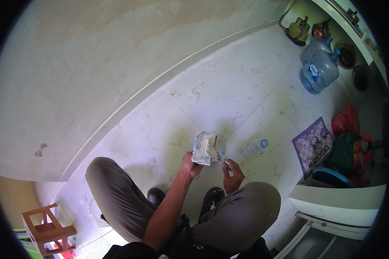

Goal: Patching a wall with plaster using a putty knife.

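Observation:
My left hand (192, 166) is closed on the near edge of a flat rectangular plate (199, 151) coated with white paste. Its handle, if it has one, is hidden. A thicker cream-coloured lump of paste (210, 139) sits on the plate's right half. My right hand (233, 173) grips a putty knife (215, 153), whose paste-smeared blade lies against that lump. Both hands are in front of my bent knees, above the tiled floor. Just right of them a clear plastic bottle (253, 148) lies on the floor.
A bare plastered wall (95, 73) curves along the left and far side. Large blue water jugs (320, 71) and a green gas cylinder (299, 30) stand far right. Nearer are a purple patterned bag (313, 146) and a red basket (345, 121). A brown stool (49, 231) is at lower left.

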`<action>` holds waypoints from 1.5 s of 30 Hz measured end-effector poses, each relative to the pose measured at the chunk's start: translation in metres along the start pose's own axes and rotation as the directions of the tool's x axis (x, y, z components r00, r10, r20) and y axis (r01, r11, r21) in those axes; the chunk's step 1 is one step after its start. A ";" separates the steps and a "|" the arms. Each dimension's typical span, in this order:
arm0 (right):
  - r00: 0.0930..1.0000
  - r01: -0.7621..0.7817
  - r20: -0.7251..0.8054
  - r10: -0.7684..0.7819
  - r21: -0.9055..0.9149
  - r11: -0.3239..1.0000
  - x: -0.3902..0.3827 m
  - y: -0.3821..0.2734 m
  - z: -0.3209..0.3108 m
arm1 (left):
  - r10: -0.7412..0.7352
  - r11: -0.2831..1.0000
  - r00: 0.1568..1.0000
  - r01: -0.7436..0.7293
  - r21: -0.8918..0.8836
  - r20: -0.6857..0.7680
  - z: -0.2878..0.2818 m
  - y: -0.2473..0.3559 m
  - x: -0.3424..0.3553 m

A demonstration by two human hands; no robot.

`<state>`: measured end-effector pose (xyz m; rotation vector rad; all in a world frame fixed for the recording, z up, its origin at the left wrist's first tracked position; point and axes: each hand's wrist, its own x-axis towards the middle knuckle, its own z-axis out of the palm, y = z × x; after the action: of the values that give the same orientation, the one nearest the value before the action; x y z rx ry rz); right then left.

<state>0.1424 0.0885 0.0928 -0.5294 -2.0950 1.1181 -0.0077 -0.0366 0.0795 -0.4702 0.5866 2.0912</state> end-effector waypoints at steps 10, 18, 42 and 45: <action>1.000 -0.028 -0.007 0.029 0.052 0.998 -0.010 0.016 -0.015 | 0.044 0.998 0.992 -0.040 -0.040 0.120 0.011 0.025 -0.012; 0.930 0.356 0.234 -0.284 -0.377 0.855 0.017 0.074 0.025 | 0.189 0.980 0.969 -0.197 0.035 0.162 0.072 0.042 -0.033; 0.974 0.179 -0.110 -0.200 0.911 0.371 0.246 -0.356 0.093 | 0.466 0.698 0.479 -0.716 0.024 0.744 0.302 0.221 -0.153; 0.984 0.093 -0.033 -0.174 0.934 0.345 0.257 -0.350 0.110 | 0.488 0.650 0.518 -0.753 0.104 0.703 0.294 0.241 -0.150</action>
<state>-0.1232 -0.0015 0.4419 0.2793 -1.1266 1.9925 -0.1617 -0.0881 0.4547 0.8227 0.8337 2.5141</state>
